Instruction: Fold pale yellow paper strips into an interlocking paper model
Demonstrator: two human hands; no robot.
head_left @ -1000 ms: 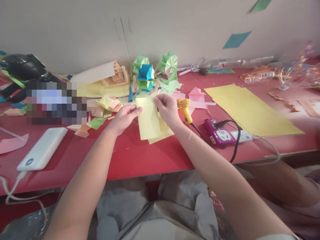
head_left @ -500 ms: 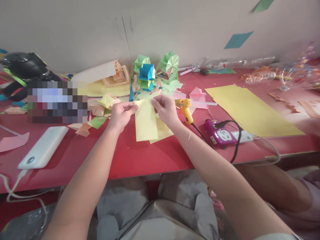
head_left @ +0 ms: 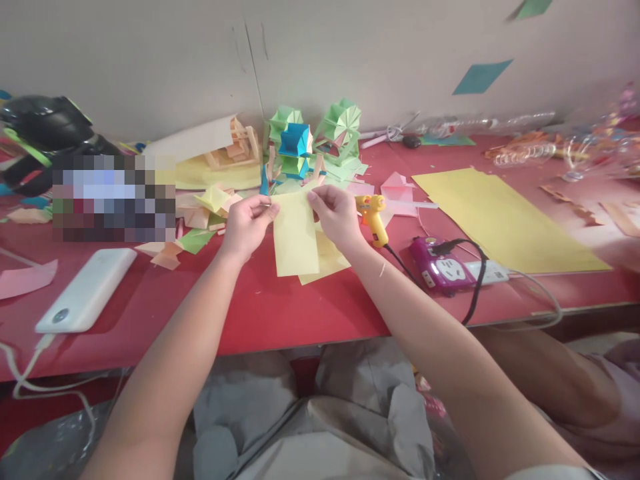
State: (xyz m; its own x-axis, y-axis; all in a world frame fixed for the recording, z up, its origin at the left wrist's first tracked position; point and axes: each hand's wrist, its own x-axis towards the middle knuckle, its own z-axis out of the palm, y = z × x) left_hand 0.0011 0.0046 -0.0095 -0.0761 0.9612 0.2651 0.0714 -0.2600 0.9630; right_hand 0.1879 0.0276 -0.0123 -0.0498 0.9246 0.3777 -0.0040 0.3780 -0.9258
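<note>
A pale yellow strip of paper (head_left: 296,241) hangs between my two hands above the red table. My left hand (head_left: 248,228) pinches its upper left corner between thumb and fingers. At the upper right corner, my right hand (head_left: 336,215) has the same kind of pinch. Partly hidden behind the strip and my right hand, another yellow sheet (head_left: 327,259) lies on the table. A yellow hot glue gun (head_left: 373,219) rests just to the right of my right hand.
Behind my hands stand green and blue folded-paper models (head_left: 294,141). A purple power strip (head_left: 443,265) with cables and a large yellow sheet (head_left: 500,220) lie to the right. On the left are a white power bank (head_left: 87,290) and paper scraps (head_left: 200,240). Another person's arm (head_left: 545,373) shows at lower right.
The view has shifted slightly. Both hands keep their pinch on the yellow strip, whose lower edge sits a little higher in view.
</note>
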